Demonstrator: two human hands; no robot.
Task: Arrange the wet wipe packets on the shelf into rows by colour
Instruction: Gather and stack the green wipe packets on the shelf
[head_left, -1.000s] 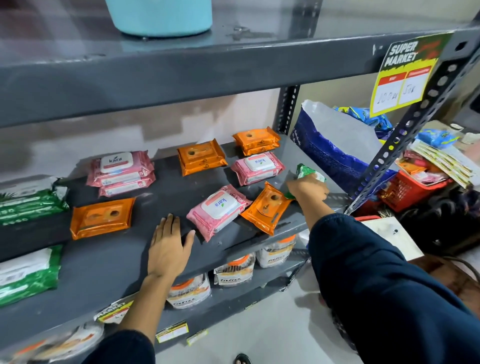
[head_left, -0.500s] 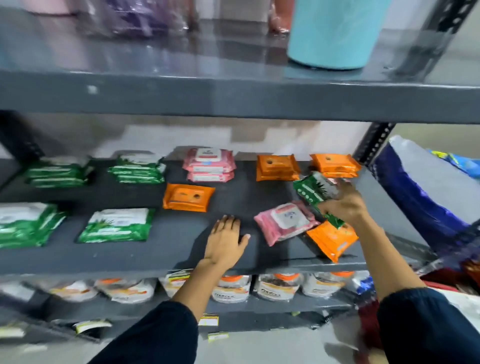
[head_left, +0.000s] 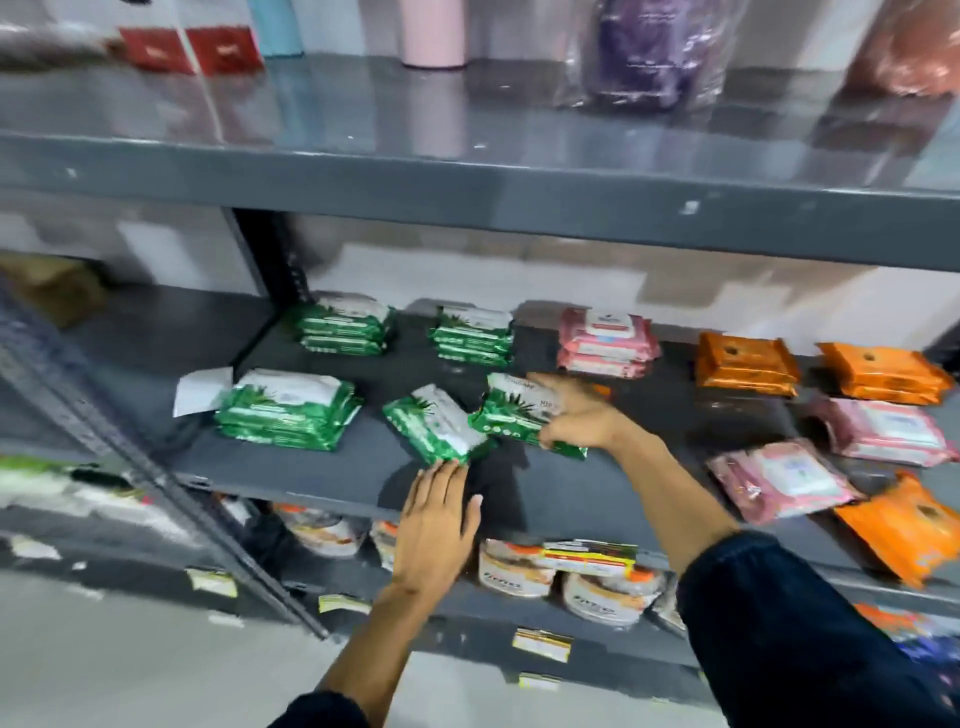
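Observation:
My right hand (head_left: 576, 413) grips a green wet wipe packet (head_left: 511, 410) just above the grey shelf (head_left: 322, 473), beside a loose green packet (head_left: 436, 423). My left hand (head_left: 436, 514) lies flat on the shelf's front edge, fingertips touching that loose packet. Green stacks sit at the front left (head_left: 288, 410), back left (head_left: 343, 325) and back centre (head_left: 472, 332). A pink stack (head_left: 605, 340) stands at the back. Two orange stacks (head_left: 745, 364) (head_left: 883, 371) are further right. Loose pink packets (head_left: 883, 428) (head_left: 779, 480) and an orange packet (head_left: 904, 525) lie at the right front.
An upper shelf (head_left: 467, 171) overhangs close above, carrying cups and bagged goods. A slanted metal upright (head_left: 156, 467) crosses the left front. Round tubs (head_left: 519, 569) and price labels (head_left: 589, 556) fill the shelf below. A white paper scrap (head_left: 200, 389) lies by the front green stack.
My right hand has carried the green packet leftward from the orange and pink packets to the green group. The view swung left. My left hand now touches a loose green packet.

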